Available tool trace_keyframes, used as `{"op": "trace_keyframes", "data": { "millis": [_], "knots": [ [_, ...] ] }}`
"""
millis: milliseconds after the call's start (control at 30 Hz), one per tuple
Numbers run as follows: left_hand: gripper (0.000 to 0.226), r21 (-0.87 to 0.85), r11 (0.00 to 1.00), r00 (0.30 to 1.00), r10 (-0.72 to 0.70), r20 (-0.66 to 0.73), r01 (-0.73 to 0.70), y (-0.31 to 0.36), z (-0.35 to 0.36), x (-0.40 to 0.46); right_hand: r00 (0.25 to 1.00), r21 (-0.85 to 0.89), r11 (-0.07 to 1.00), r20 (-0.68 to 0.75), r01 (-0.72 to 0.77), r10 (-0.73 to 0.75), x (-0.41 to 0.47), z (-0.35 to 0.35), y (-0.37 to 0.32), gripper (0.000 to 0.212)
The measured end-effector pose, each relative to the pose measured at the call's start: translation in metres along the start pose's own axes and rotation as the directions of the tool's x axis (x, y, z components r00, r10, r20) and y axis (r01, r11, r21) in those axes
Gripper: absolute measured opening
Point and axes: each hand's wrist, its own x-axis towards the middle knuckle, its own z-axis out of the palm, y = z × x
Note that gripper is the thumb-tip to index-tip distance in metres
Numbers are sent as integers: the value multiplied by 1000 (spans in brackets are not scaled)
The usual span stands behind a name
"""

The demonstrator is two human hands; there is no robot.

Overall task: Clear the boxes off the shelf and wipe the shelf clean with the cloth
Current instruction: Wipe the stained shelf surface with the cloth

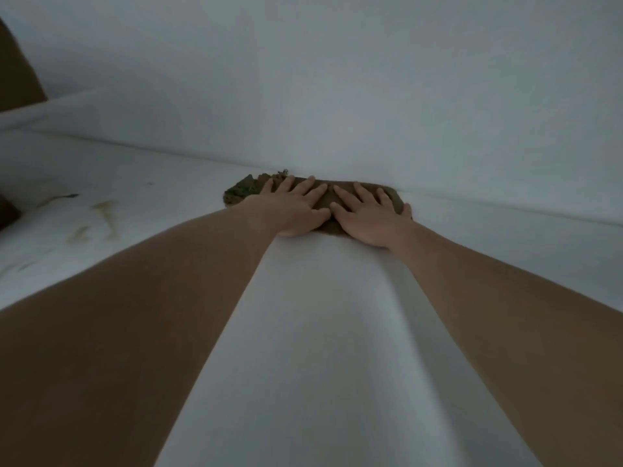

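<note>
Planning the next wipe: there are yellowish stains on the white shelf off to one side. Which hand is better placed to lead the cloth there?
Left hand, probably: it presses the brown cloth on the side nearer the yellowish stains.

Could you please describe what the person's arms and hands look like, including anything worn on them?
Both forearms are bare, with no sleeves in view. The left hand and right hand wear no gloves, and no rings, watch or bracelets show.

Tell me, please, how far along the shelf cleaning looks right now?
Done: no boxes stand on the white shelf where the arms reach. In hand: left hand and right hand press the brown cloth flat by the back wall. Left: yellowish stains on the left side.
</note>
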Motion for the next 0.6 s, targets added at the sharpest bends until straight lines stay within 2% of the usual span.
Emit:
{"op": "trace_keyframes", "data": {
  "millis": [600],
  "knots": [
    [61, 55, 997, 998, 58, 2, -58, 9, 20, -152, 1000, -14, 1000, -27, -2, 2, -134, 31, -37, 54]
  ]
}}
